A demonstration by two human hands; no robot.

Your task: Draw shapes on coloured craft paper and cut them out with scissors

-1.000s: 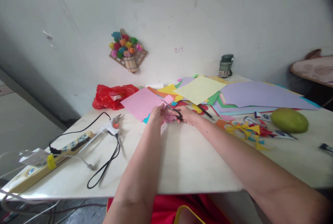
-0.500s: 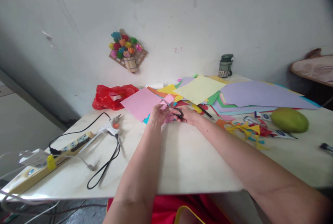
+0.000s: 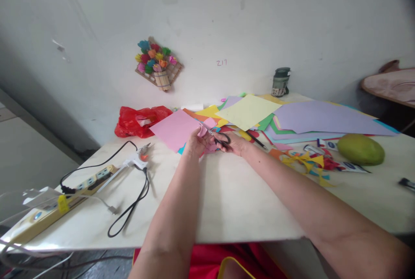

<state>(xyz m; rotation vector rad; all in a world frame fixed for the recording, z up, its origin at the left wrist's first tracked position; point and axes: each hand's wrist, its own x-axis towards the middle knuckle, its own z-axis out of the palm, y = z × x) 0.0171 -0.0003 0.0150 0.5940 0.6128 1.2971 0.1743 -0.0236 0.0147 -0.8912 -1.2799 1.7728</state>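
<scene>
Black-handled scissors [image 3: 222, 139] are gripped in my right hand [image 3: 234, 143], with the fingers around the handle loops. Their blades point up and left across a small pink paper piece [image 3: 202, 130]. My left hand [image 3: 196, 142] pinches that piece close to the blades. Another pink cutout [image 3: 210, 122] lies just beyond the scissors. A large pink sheet [image 3: 175, 130] rests on the table to the left of my hands. Some pink paper also shows beneath them, partly hidden by the fingers.
Colored paper sheets [image 3: 301, 117] spread along the back, with a black pen [image 3: 257, 140] before them. Yellow scraps [image 3: 306, 162], glue tubes and a green mango [image 3: 361, 150] lie right. A glue gun [image 3: 138, 158], power strip [image 3: 74, 192] and red plastic bag [image 3: 138, 121] are left.
The scissors have shifted slightly in my right hand, and the pink piece in my left hand has turned a little. Both arms stay in nearly the same place.
</scene>
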